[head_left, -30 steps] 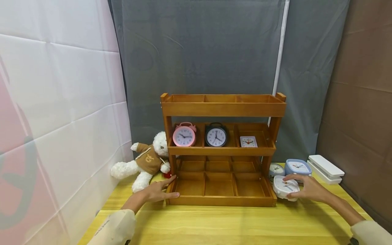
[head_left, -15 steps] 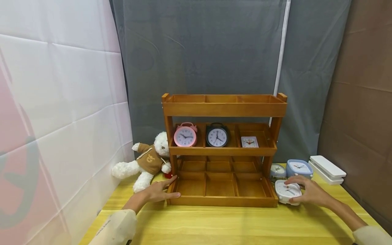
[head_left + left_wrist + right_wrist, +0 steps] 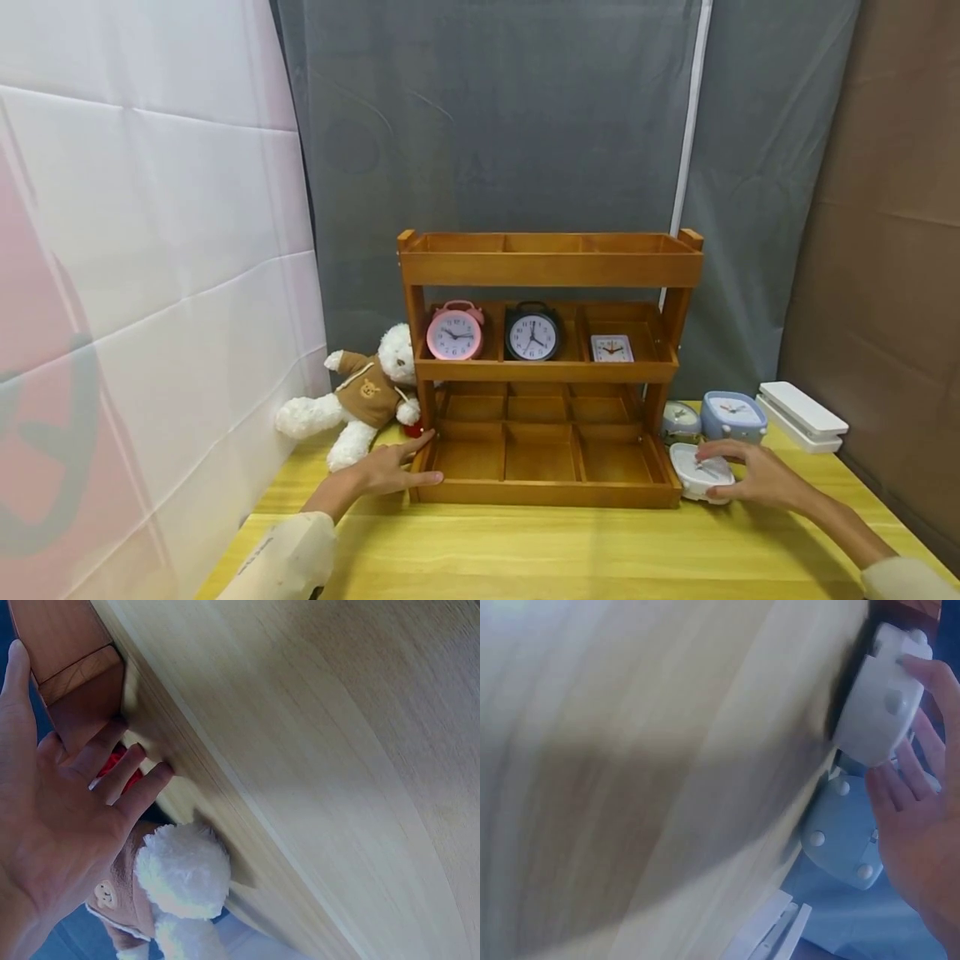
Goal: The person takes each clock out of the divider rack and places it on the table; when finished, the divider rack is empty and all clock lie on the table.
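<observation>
My left hand (image 3: 381, 471) touches the lower left side of a brown wooden three-tier shelf (image 3: 550, 271). In the left wrist view its fingers are extended against the shelf's corner (image 3: 86, 682). At the shelf's lower right corner, my right hand (image 3: 765, 477) grips a white alarm clock (image 3: 692, 473) between thumb and fingers. The clock's face is tilted upward. In the right wrist view the thumb lies on the side of the white alarm clock (image 3: 874, 709), low over the table. A pink clock (image 3: 453, 335), a black clock (image 3: 532, 336) and a small white square clock (image 3: 612, 348) occupy the middle tier.
Behind the white clock stand a blue clock (image 3: 733, 417) and a greyish-green round clock (image 3: 681, 419). A white flat device (image 3: 802, 412) lies farther right. A white teddy bear (image 3: 367, 392) in a brown hoodie leans left of the shelf on the yellow wooden table (image 3: 570, 550).
The white clock shifted slightly right and toward me, then back left against the shelf's corner, held by my right hand. My left hand stays at the shelf's side.
</observation>
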